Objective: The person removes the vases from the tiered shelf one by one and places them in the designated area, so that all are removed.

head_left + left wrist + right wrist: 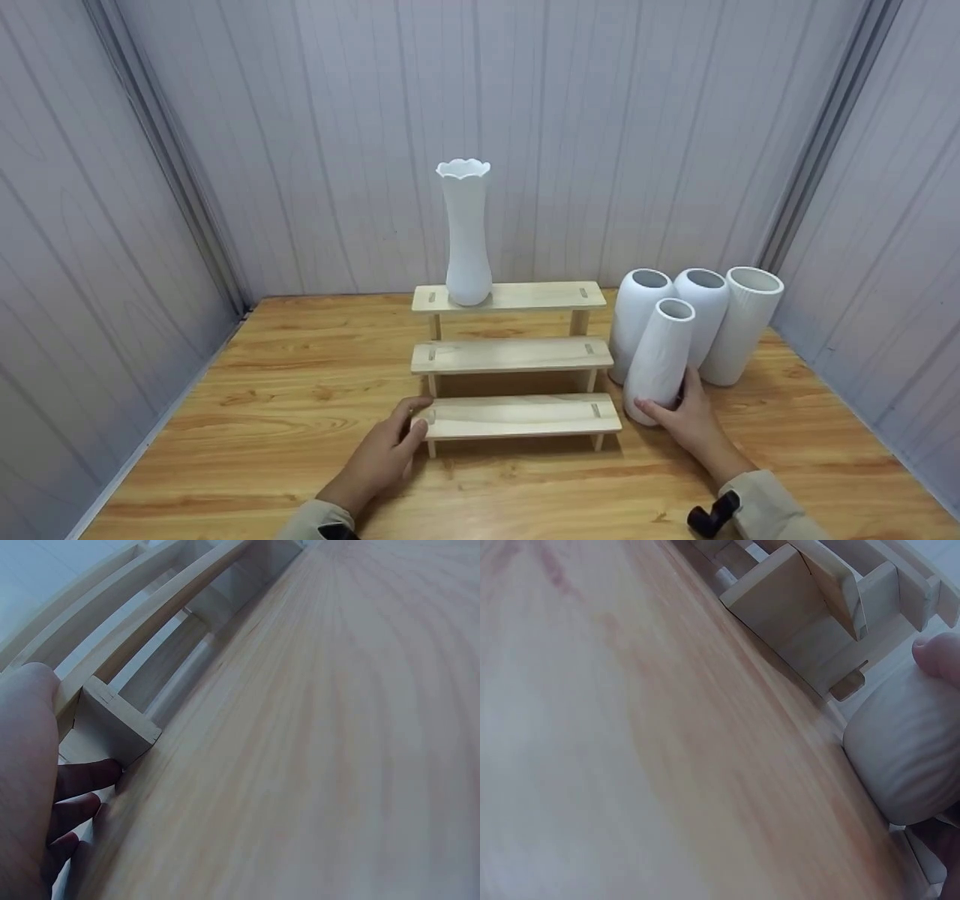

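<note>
My right hand [696, 422] grips a slim white vase [658, 367] low near its base, thumb in front and fingers round its right side. In the right wrist view the ribbed lower part of this vase [907, 746] sits on the tabletop beside the stand. At the left end of the lowest step of a three-step wooden stand [517, 418] is my left hand [380, 452]. Its thumb lies over the step's edge and its fingers wrap the end by the leg [112, 720]. A tall vase with a scalloped rim [466, 240] stands on the top step, left of centre.
Behind the gripped vase stand two rounded white vases, one on the left [632, 315] and one in the middle [701, 315], plus a ribbed white vase [742, 330] on the right. Panelled walls [525, 150] close in the wooden table [300, 375] at the back and sides.
</note>
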Motion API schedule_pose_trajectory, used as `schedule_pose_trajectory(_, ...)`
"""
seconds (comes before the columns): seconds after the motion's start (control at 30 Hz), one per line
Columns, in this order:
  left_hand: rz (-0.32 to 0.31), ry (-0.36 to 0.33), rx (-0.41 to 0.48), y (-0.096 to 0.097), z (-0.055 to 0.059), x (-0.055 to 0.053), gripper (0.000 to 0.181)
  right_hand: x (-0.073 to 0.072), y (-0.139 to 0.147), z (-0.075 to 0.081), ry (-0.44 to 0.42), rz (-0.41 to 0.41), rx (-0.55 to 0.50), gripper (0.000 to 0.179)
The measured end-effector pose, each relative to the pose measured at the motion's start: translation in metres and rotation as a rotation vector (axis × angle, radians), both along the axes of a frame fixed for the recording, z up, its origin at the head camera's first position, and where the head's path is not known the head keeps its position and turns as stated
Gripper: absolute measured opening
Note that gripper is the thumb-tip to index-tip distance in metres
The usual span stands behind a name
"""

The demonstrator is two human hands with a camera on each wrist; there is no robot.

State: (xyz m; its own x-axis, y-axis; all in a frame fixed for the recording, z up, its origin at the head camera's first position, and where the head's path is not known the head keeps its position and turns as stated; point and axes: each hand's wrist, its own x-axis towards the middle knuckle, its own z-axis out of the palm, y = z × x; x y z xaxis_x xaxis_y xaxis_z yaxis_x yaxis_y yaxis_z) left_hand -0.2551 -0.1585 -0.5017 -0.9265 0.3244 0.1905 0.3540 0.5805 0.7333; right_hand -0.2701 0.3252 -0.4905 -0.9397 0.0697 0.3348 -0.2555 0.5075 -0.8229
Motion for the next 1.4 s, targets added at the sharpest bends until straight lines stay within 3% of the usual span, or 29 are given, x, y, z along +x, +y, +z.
schedule_pose_trajectory(0.53, 0.029, -0.022, 0.017, 0.000, 0.001, 0.000, 0.040, -0.002, -0.001, 0.000, 0.007, -0.016, 0.025, 0.097)
schedule_pose_trajectory(0.77, 0.005, -0.011, 0.020, -0.001, 0.000, 0.002, 0.041, -0.002, -0.005, 0.009, 0.025, -0.043, 0.013, 0.098)
schedule_pose_trajectory(1.07, 0.002, 0.004, 0.017, -0.002, -0.002, 0.001, 0.040, -0.004, -0.012, 0.049, 0.135, -0.066, -0.122, 0.089)
schedule_pose_trajectory(1.2, -0.002, 0.007, 0.011, -0.002, -0.003, 0.001, 0.040, -0.002, -0.017, 0.074, 0.197, -0.107, -0.138, 0.086)
schedule_pose_trajectory(1.4, 0.007, 0.017, 0.008, 0.001, 0.001, 0.000, 0.040, -0.004, -0.028, 0.102, 0.300, -0.198, -0.125, 0.065)
